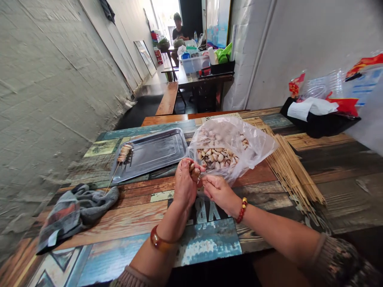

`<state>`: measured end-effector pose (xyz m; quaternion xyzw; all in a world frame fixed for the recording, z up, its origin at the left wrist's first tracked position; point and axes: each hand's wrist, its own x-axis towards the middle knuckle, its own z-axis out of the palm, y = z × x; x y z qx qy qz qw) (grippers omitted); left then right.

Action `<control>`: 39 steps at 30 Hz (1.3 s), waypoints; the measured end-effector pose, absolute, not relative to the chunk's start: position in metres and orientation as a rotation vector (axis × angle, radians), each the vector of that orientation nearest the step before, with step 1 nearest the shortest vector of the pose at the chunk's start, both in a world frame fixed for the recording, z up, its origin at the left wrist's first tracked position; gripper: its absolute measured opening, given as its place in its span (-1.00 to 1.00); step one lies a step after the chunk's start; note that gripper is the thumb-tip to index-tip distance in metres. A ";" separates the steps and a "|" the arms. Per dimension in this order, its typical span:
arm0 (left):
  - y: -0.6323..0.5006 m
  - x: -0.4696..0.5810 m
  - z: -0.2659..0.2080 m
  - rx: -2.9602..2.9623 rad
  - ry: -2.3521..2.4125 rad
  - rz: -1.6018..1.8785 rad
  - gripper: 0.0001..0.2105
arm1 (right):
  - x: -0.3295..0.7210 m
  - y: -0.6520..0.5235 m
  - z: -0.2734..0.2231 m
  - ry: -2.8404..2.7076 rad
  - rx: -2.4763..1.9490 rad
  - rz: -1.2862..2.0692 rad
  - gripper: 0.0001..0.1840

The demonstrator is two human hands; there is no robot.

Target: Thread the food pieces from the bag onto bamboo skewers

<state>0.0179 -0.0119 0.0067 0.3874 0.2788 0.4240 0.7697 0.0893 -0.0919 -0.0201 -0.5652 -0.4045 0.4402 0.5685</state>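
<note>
My left fingers (pixel 186 162) are closed around a few brown pieces (pixel 195 173); my right fingers (pixel 213 182) are pinched together just beside them, on what I can't make out. Just beyond both sits the clear plastic bag (pixel 259 144) of similar pale-brown pieces (pixel 220 156). Left of my fingers lies the metal tray (pixel 158 149), a loaded skewer (pixel 124 153) at its left end; to their right, bare bamboo skewers (pixel 295 172) lie bundled on the table (pixel 257 205).

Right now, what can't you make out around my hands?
In the head view:
What your right hand pinches: its grip hides it.
Full shape of the small pieces: your left hand covers part.
Far contents of the plastic bag: cloudy film blurs them.
Your right sleeve: picture's edge cuts it off.
</note>
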 end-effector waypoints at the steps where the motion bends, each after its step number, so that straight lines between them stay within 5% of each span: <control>1: -0.012 0.018 0.007 0.837 0.600 0.922 -0.82 | 0.089 -0.092 -0.020 -0.951 -1.334 1.030 -0.67; 16: -0.014 0.017 0.007 0.810 0.581 0.963 -0.80 | 0.085 -0.094 -0.017 -0.890 -1.300 1.102 -0.68; 24: -0.013 0.012 0.008 0.819 0.595 0.785 -0.62 | 0.089 -0.093 -0.009 -0.752 -1.255 1.254 -0.67; 39: -0.031 0.021 -0.001 0.911 0.588 0.612 -0.77 | 0.090 -0.090 -0.015 -0.724 -1.245 1.067 -0.59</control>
